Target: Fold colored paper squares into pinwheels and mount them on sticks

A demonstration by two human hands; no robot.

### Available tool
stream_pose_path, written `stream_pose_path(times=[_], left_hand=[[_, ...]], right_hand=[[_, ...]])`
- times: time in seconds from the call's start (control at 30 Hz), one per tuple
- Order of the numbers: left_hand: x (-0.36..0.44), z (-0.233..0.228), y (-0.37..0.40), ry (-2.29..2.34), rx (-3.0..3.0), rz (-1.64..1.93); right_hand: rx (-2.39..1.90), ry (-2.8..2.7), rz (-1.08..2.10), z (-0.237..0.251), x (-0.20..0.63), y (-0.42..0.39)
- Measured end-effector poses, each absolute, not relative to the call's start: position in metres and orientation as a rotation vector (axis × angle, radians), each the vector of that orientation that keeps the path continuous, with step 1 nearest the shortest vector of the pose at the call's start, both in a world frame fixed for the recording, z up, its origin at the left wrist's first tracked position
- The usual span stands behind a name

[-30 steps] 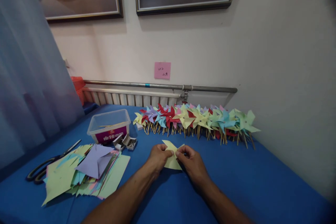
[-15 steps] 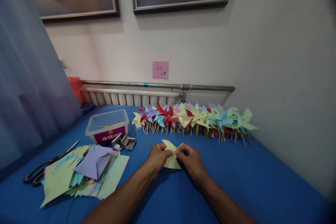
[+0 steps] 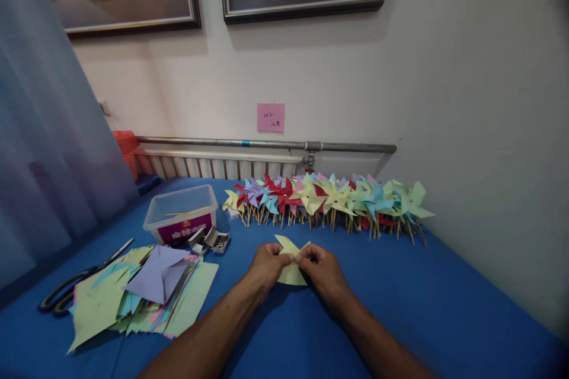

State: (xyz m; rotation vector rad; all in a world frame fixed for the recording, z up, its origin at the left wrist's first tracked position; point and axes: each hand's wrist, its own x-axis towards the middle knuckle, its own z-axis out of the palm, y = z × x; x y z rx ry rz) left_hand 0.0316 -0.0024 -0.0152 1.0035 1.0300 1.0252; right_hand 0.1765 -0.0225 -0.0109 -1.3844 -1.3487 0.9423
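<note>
Yellow paper piece (image 3: 291,272), lower centre of the frame, held just above the blue table (image 3: 444,302). Its cut points fold toward the middle, two tips projecting above the fingers. The left hand (image 3: 267,265) pinches the paper's left side, thumb and forefinger closed on it near the centre. The right hand (image 3: 323,272) pinches the right side likewise, fingertips meeting the left hand's over the paper's middle. Both hands thus grip the same sheet, almost touching.

Left of the hands, lower left: a loose stack of cut paper squares (image 3: 142,296), green, blue and pink, topped by a lilac sheet. Scissors (image 3: 75,284) lie at the stack's far left edge. Above the stack: a clear plastic box (image 3: 181,213) with a purple label, and just beside it small open boxes of metal pins (image 3: 211,241). Across the centre, near the wall: a long row of finished paper pinwheels (image 3: 329,201) on wooden sticks. On the wall above: a pink note (image 3: 271,116) and a grey pipe (image 3: 267,144).

Risk, judged from this hold: the folded points are kept together by finger pressure alone, so any loosening of either pinch could let them spring open. Too hard a squeeze could crease the thin paper.
</note>
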Motion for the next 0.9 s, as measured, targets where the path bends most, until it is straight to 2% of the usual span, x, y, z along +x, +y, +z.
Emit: stream_pose_path(times=[0.9], left_hand=[[0.0314,-0.0123,-0.0016,1.056,1.012,1.047]], right_hand=[[-1.306,-1.369,0.972,-0.0088,0.1745,-0.0280]])
